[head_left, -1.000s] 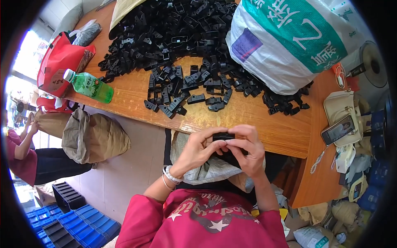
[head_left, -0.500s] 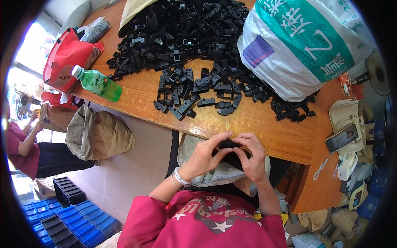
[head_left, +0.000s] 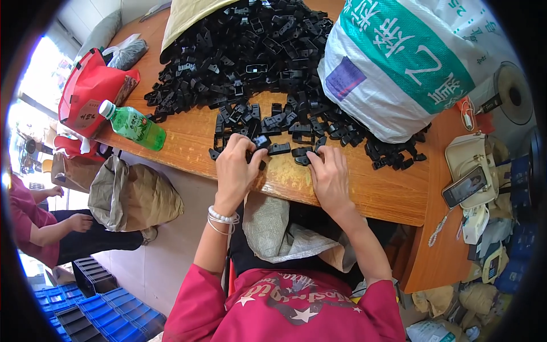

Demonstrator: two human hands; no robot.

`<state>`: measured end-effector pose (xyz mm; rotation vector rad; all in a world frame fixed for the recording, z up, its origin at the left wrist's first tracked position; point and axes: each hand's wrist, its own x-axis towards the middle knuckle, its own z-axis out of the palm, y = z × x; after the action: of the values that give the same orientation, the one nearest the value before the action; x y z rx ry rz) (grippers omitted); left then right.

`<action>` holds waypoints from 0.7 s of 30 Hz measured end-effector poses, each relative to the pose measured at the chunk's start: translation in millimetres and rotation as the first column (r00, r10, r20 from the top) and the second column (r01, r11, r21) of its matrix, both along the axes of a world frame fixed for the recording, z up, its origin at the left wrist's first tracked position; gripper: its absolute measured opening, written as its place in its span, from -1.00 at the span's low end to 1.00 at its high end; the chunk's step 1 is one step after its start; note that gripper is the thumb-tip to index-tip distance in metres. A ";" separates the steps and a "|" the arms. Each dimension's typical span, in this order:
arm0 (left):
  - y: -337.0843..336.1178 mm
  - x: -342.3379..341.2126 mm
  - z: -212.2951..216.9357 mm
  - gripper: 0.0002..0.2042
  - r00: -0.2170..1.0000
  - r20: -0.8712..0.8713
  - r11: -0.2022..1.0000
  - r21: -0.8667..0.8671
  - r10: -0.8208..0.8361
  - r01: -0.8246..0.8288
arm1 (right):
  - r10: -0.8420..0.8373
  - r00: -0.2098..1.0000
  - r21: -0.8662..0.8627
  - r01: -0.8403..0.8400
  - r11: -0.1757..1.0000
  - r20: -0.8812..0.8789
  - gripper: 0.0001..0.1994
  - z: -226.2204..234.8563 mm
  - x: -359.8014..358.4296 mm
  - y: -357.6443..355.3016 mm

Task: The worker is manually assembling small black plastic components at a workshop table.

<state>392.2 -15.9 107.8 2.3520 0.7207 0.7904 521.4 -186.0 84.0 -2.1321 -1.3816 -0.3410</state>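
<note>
Both my hands are at the front of the wooden table, by the near edge of a large heap of small black plastic parts (head_left: pixel 228 71). Between thumb and fingers, my left hand (head_left: pixel 235 171) pinches a black plastic part (head_left: pixel 261 142) whose upper face catches the light. My right hand (head_left: pixel 331 179) has its thumb and fingertips closed at another black plastic part (head_left: pixel 301 157) on the tabletop. Its fingers partly cover that part. Below the table edge, a pale woven sack (head_left: pixel 265 225) lies with its mouth open across my lap.
A big white and green woven bag (head_left: pixel 399 68) stands on the parts at right. At left are a green drink bottle (head_left: pixel 137 126) and a red bag (head_left: pixel 94 94). A handbag (head_left: pixel 470 157) with a phone (head_left: pixel 464 186) lies right. Another person (head_left: pixel 43 228) stands beside a paper sack (head_left: pixel 134 194).
My hands were together above the lap sack, holding a black part. Now they are apart and farther forward, at the loose parts on the table. The other person's arms have lowered.
</note>
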 end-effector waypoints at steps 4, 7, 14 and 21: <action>-28.3 -13.3 -8.8 -0.73 0.981 0.188 0.837 -0.542 0.037 0.073 | -0.018 1.000 0.080 0.019 0.997 -0.020 -0.80 -2.0 -10.8 -12.7; -58.1 -19.5 -22.1 -0.55 0.944 0.321 0.618 -0.727 -0.080 0.300 | 0.065 0.946 0.175 -0.008 0.984 -0.319 -0.76 6.8 -18.7 -27.2; -74.3 -20.4 -8.9 -0.67 0.899 0.385 0.439 -0.785 -0.208 0.437 | 0.303 0.810 0.384 -0.105 0.918 -0.503 -0.82 25.3 -31.2 -33.5; -78.5 -23.3 -2.5 -0.72 0.899 0.361 0.427 -0.792 -0.246 0.435 | 0.304 0.768 0.382 -0.084 0.920 -0.563 -0.82 17.7 -36.0 -41.8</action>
<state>369.0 -94.4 105.4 1.3651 0.3645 0.3101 485.4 -227.8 101.7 -1.5800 -1.0465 0.1922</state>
